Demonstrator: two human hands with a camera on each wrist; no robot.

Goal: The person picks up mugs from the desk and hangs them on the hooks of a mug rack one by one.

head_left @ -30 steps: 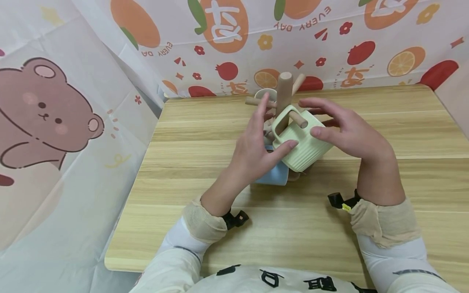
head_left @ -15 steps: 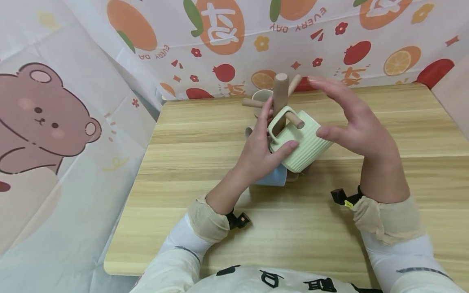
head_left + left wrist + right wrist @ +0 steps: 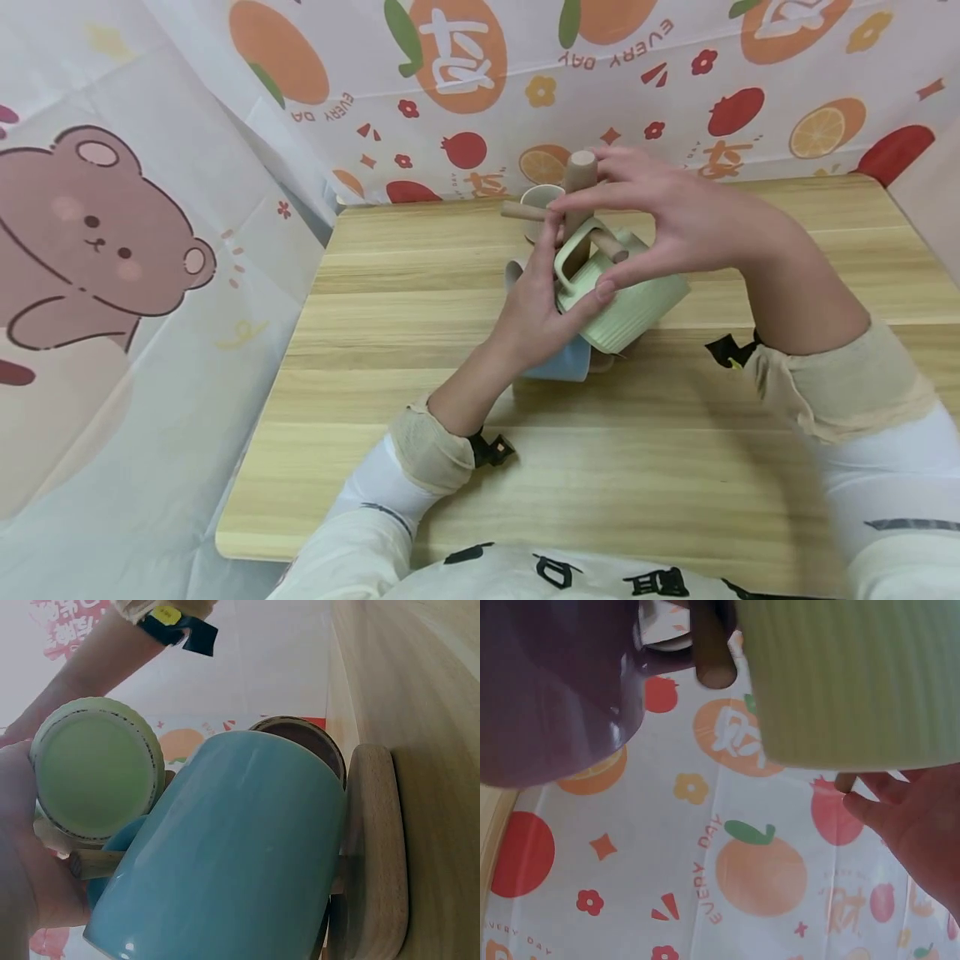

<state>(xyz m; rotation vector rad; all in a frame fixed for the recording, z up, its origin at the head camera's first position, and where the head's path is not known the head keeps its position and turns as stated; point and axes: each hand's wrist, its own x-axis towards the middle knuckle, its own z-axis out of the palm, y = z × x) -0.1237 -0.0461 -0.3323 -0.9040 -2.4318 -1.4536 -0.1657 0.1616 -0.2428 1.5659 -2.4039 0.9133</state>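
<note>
A pale green ribbed mug (image 3: 633, 308) hangs tilted by its handle on a peg (image 3: 609, 245) of a wooden mug tree (image 3: 581, 171). On its left side, my left hand (image 3: 528, 312) stands with fingers extended and its thumb against the mug. My right hand (image 3: 667, 208) arches over the mug with fingers extended. Its thumb and a fingertip meet those of my left hand, or nearly so. A light blue mug (image 3: 225, 847) hangs lower, beside the tree's wooden base (image 3: 375, 855). In the right wrist view, a dark purple mug (image 3: 555, 682) is beside the green one.
Behind the tree a whitish mug (image 3: 542, 198) is partly hidden, and a greyish rim (image 3: 513, 271) shows behind my left fingers. The wood-grain table (image 3: 375, 350) ends at a fruit-printed cloth (image 3: 337, 67). A bear-printed sheet (image 3: 127, 225) hangs on the left.
My right hand first draws back from the mug's right side, then comes left over it towards my left hand. The left hand and the green mug stay nearly in place.
</note>
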